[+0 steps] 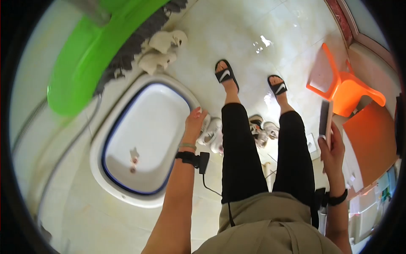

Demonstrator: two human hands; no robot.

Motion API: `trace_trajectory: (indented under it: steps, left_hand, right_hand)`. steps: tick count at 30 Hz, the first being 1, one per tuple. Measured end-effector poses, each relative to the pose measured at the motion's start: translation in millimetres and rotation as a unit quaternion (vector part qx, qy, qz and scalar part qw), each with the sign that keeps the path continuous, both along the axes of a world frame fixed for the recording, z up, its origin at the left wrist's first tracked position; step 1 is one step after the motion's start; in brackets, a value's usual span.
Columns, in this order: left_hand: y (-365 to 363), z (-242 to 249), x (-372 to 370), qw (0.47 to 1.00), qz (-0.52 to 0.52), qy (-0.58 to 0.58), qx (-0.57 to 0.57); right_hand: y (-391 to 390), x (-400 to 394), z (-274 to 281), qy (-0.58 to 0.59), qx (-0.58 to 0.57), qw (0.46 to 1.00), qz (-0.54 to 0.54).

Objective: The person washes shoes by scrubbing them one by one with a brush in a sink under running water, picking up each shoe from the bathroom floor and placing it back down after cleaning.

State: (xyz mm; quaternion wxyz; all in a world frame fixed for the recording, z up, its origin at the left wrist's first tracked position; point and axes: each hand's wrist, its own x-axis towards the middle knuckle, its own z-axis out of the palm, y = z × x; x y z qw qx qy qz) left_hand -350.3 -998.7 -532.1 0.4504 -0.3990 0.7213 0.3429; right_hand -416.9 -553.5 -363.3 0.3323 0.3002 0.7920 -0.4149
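My left hand (196,122) is over the right rim of a white oval basin (98,169) with a blue inner edge, its fingers slightly bent and nothing visible in them. In my right hand (334,150) is a narrow brush (325,118), with a dark bristle side and a pale back, held upright beside the orange chair. Inside the basin, a small grey and brown mark or drain fitting (134,161) shows near the lower end. Pale shoes (211,131) stand on the floor close to my left hand.
A green tub (80,72) fills the upper left, with a hose (63,163) below it. Off-white shoes (163,51) lie by a dark grey mat (127,53). More shoes (263,131) sit between my legs. An orange chair (349,91) stands at right; the tiled floor has wet patches.
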Motion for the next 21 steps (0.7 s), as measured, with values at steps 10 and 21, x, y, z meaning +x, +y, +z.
trace_trajectory:
  steps: [10,21]
  left_hand:
    - [82.0,51.8,278.8,0.922,0.348,-0.157,-0.058]
    - [175.1,-32.8,420.9,0.93,0.355,-0.041,-0.083]
  right_hand:
    - [-13.7,-48.7,14.2,0.042,0.058,0.971,0.229]
    - [-76.6,24.3,-21.4,-0.006,0.035,0.917,0.398]
